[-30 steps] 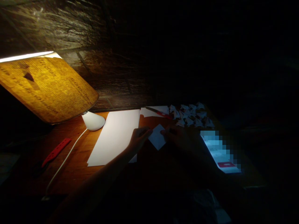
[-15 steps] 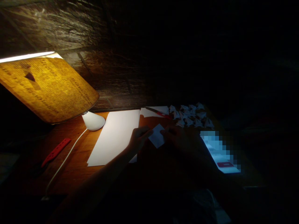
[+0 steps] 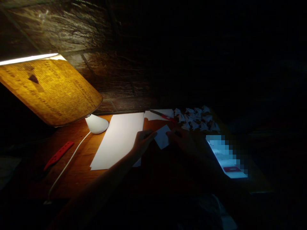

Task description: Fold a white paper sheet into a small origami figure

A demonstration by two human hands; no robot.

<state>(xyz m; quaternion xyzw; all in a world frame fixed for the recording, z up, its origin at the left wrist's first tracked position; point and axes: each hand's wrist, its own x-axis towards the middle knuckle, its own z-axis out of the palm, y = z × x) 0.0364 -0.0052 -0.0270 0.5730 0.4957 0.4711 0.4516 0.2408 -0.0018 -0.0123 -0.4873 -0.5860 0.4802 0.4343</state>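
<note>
A small white square of paper (image 3: 162, 137) is held up over the dark middle of the table, one corner pointing down. My left hand (image 3: 144, 139) pinches its left corner between thumb and fingers. At the opposite corner, my right hand (image 3: 178, 137) is closed on the paper, though deep shadow hides most of its fingers. Beyond the hands lie a pair of scissors with red handles (image 3: 165, 117), partly on some white paper pieces (image 3: 154, 114). Several folded paper figures (image 3: 194, 118) sit in rows to the right of the scissors.
A stack of white paper sheets (image 3: 117, 140) lies left of my hands. A lamp with a printed yellow shade (image 3: 55, 92) and white base (image 3: 97, 124) stands at the left, its cord (image 3: 69, 166) near a red power strip (image 3: 59, 155). A lit screen (image 3: 222, 156) lies right, partly blurred.
The paper square has tilted a little in my hands and shifted slightly up and right. Both hands keep hold of it. The other things stay where they were.
</note>
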